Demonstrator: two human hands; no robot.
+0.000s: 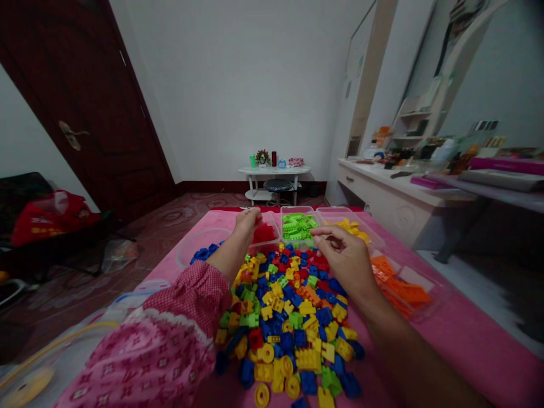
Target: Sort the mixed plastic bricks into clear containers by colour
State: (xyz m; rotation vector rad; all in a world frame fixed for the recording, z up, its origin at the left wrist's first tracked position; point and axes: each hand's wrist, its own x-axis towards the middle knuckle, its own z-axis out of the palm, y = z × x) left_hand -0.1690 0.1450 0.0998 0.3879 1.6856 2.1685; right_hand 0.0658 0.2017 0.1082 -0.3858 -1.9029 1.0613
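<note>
My left hand (pixel 247 220) reaches over the left edge of a clear container of red toy bricks (pixel 264 232). Its fingers are bent together, and what they hold, if anything, is hidden. Above the pile of mixed building bricks (pixel 293 306), my right hand (pixel 343 249) has thumb and index finger brought close in a pinch. Whatever lies between those fingertips is too small to make out. They are in front of the container of light green bricks (pixel 298 225). Behind this hand are yellow bricks (pixel 352 228) in another container.
Orange bricks (pixel 399 286) fill a clear container at the right; blue pieces (pixel 204 253) lie in a round one at the left. A pink cloth (pixel 459 340) covers the table. Clear lids (pixel 51 362) lie at the lower left. A white dressing table (pixel 399 192) stands right.
</note>
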